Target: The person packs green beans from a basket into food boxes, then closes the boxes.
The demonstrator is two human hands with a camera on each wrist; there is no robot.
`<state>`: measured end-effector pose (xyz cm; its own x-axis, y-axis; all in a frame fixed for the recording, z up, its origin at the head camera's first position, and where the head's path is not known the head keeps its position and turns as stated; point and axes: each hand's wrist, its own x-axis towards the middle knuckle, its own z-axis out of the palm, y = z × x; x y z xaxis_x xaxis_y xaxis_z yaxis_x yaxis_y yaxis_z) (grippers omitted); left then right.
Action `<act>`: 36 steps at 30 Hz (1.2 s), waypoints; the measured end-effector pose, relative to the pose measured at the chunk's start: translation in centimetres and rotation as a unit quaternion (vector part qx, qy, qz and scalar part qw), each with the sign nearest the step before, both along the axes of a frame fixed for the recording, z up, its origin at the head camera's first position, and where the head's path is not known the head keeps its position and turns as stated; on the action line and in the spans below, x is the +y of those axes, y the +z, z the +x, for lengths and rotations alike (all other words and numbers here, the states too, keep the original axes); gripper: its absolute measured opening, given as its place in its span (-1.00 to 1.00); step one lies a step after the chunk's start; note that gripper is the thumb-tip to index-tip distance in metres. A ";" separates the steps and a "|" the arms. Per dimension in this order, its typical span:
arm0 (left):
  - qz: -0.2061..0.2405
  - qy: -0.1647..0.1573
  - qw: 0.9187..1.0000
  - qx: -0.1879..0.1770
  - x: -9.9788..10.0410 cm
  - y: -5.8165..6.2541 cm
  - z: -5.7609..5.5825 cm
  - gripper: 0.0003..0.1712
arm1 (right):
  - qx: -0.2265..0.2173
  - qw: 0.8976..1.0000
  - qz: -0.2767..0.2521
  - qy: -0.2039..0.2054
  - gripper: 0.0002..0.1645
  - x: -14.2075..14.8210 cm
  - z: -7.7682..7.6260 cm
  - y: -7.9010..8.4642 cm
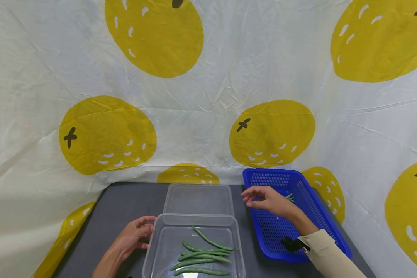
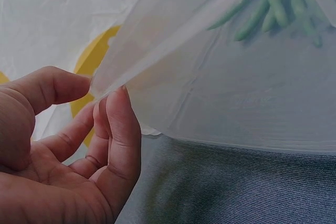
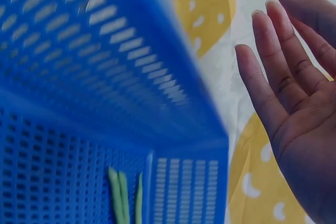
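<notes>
Six green beans [image 1: 205, 255] can be counted on the floor of one clear container [image 1: 198, 220], at six o'clock in the head view; the middle ones are overlapped, so the count there is not certain. A further three beans [image 3: 116, 195] are made out in the one blue basket [image 1: 321, 220], set near the container at its two o'clock.

The container's rim is pinched at its ten o'clock corner by the left hand [image 1: 130, 235], thumb on one side and fingertips on the other. The right hand [image 1: 269, 200] is held over the basket's ten o'clock edge, its fingers parted and gently bent.

By the right wrist camera, the right hand is shown at two o'clock, apart from the basket's slotted wall, and the basket's beans are revealed more plainly than from the head, where only some tips are seen. By the left wrist camera, the grip is shown up close, with beans seen blurred through the plastic at one o'clock.

One clear flat lid-like piece [image 1: 199, 199] is laid at the container's twelve o'clock on a dark table [image 1: 125, 200], backed by a pale cloth [image 1: 191, 131] printed with yellow fruit.
</notes>
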<state>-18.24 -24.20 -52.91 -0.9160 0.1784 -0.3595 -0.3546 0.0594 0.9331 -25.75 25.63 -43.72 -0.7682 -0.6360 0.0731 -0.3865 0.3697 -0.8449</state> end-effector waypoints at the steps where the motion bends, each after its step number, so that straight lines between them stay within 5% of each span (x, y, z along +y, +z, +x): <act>1: 0.000 0.000 1.000 0.000 0.0 0.0 0.0 -0.38 | 0.003 1.000 0.001 -0.004 -0.68 0.3 -0.2 -0.2; 9: 0.004 -0.002 1.000 0.004 -0.1 0.0 0.0 -0.39 | 0.000 0.999 0.005 -0.040 -0.60 2.4 -1.6 -2.2; 22: -0.001 0.000 1.000 0.002 -0.2 -0.4 -0.1 -0.38 | 0.067 0.994 0.060 -0.069 -0.57 5.6 -3.5 -4.8; 36: 0.007 0.001 1.000 -0.001 -0.2 -0.4 -0.1 -0.40 | 0.030 0.990 0.096 -0.095 -0.59 8.8 -4.6 -7.4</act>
